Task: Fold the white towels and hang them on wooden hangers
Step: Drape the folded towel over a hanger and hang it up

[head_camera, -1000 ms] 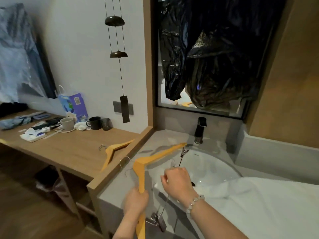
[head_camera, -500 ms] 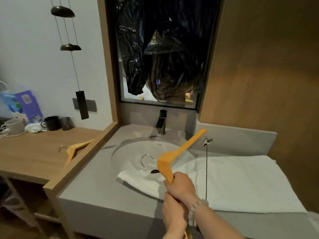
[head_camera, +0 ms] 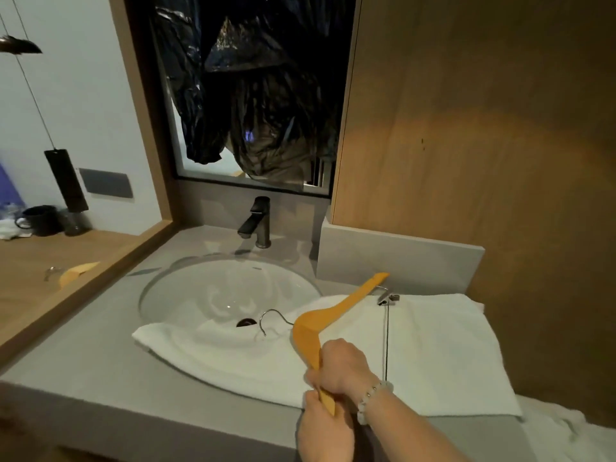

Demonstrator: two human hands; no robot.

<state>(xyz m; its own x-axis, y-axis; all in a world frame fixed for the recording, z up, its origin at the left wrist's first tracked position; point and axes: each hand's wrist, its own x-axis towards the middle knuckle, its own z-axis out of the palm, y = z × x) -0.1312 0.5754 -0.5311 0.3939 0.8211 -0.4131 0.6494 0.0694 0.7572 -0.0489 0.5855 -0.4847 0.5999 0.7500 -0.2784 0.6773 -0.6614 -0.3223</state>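
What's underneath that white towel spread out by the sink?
The white towel lies on the grey counter, its left end sagging into the basin; the drain shows just past its edge. More white cloth peeks out lower right. Anything else beneath is covered.

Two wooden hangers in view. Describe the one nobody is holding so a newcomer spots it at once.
Start at the grey sink counter and look left over its raised wooden ledge to the wooden desk. The spare hanger lies flat there, close to the ledge, only partly visible. Unlike the held hanger, gripped by the left hand and right hand over the white towel, nothing touches it.
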